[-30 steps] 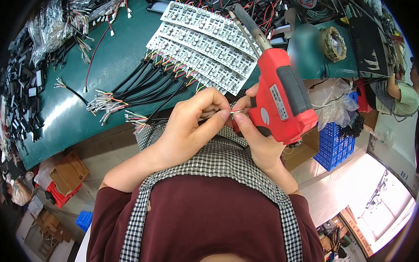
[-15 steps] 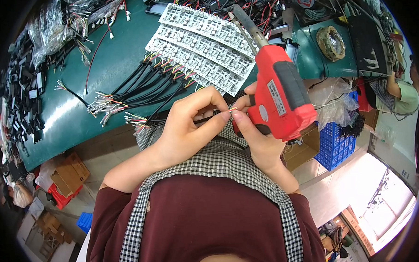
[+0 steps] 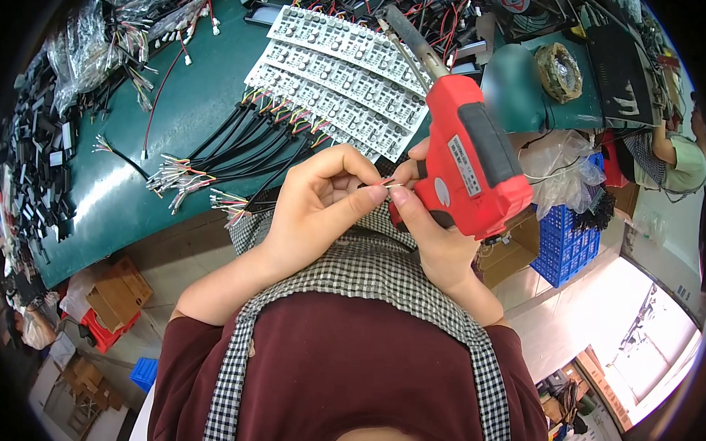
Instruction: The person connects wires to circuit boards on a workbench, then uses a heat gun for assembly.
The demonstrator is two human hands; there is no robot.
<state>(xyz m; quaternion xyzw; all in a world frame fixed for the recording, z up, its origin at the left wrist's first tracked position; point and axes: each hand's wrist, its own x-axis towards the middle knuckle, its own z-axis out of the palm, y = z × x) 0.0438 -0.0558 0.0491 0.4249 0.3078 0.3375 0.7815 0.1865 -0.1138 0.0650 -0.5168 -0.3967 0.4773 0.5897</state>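
Note:
My left hand (image 3: 311, 207) is closed, its thumb and forefinger pinching thin coloured wires (image 3: 388, 184) in front of my apron. My right hand (image 3: 439, 243) holds a red and black soldering gun (image 3: 472, 158), its metal tip pointing up and away to the far left, over the boards. The thumb and fingertips of that same hand also meet the wire ends. Just beyond my hands lie white circuit board panels (image 3: 342, 72) in overlapping rows. Black cables (image 3: 239, 143) fan out from their near left edge, with stripped coloured ends. The fingers partly hide the pinched wires.
Black parts (image 3: 47, 171) are heaped along the left of the green table (image 3: 120, 204). Bagged wires (image 3: 86, 56) lie far left. At the far right sits a wrapped ring-shaped roll (image 3: 558, 72). A blue crate (image 3: 562, 243) stands below the table; another person (image 3: 685, 162) is at right.
The soldering gun has shifted slightly left. My left fingers have turned a little on the wires, and a red wire now shows between the fingertips.

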